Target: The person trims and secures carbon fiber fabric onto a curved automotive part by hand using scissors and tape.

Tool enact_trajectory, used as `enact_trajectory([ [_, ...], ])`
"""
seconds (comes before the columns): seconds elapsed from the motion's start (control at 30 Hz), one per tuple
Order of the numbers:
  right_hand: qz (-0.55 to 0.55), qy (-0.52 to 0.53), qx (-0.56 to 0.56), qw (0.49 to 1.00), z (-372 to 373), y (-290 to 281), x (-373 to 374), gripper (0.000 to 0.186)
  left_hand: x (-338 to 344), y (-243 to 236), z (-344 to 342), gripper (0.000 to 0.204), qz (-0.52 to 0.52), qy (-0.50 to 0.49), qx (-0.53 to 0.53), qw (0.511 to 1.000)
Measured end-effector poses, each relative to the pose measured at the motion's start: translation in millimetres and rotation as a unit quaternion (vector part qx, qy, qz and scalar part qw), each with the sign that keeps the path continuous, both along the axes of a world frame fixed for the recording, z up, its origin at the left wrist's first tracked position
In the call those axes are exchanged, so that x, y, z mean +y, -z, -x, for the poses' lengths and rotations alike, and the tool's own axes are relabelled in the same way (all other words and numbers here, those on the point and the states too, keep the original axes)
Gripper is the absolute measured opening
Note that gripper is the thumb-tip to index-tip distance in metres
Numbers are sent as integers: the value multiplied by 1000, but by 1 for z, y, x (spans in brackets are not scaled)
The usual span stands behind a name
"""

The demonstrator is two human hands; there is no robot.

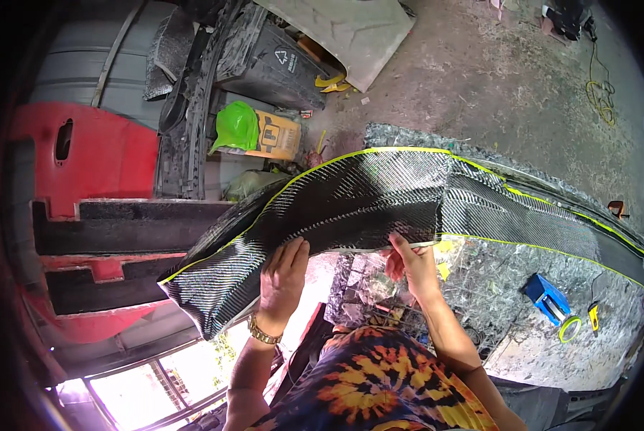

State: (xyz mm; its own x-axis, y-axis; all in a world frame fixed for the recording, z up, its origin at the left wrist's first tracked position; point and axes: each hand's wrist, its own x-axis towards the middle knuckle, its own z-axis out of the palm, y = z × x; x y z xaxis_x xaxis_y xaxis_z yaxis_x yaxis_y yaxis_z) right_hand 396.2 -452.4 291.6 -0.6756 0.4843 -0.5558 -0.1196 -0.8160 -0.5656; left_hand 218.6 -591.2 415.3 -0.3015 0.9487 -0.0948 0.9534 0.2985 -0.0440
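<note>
Step in hand: carbon-fibre panel (pixel 379 194) held up for handling. Left hand (pixel 282 276) flat beneath panel, grip apart. Right hand (pixel 408 262) apparently pinching panel's lower edge. Next move calls for steady two-hand support.

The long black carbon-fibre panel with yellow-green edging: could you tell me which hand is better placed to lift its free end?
Probably the left hand: it lies flat on the carbon-fibre panel near that end; the right hand pinches the lower edge mid-panel.

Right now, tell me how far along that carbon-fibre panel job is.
Done: yellow-green tape already edges the woven carbon-fibre panel, which looks fully laid with weave. In hand: the left hand presses flat on the panel's lower edge while the right hand pinches that edge. Left, judging by looks: the tape is still on, and a tape roll and blue box lie beside it.
</note>
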Motion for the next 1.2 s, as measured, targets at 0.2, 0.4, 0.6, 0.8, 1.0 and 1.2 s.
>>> enact_trajectory([
  [0.2, 1, -3, -16, 1000, -4, 7, -13, 40, 2, -5, 2, 33, 15, 20, -4, 1000],
  [0.4, -45, 4, -74, 996, -27, 10, -6, 57, 24, 2, -13, 61, 61, 57, -47, 995],
  [0.6, -122, 41, -101, 987, -33, 1, 3, 48, 84, 26, -40, 67, 69, 123, -157, 977],
  [0.8, -191, 59, -114, 973, -20, -3, -2, 36, 114, 50, -36, 82, 141, 162, -223, 951],
  [1.0, -382, 20, -203, 901, -12, -27, 11, 37, 115, 55, -31, 89, 187, 143, -264, 935],
  [1.2, -333, 37, -184, 924, -18, -9, 3, 40, 125, 46, -34, 87, 208, 159, -257, 930],
])
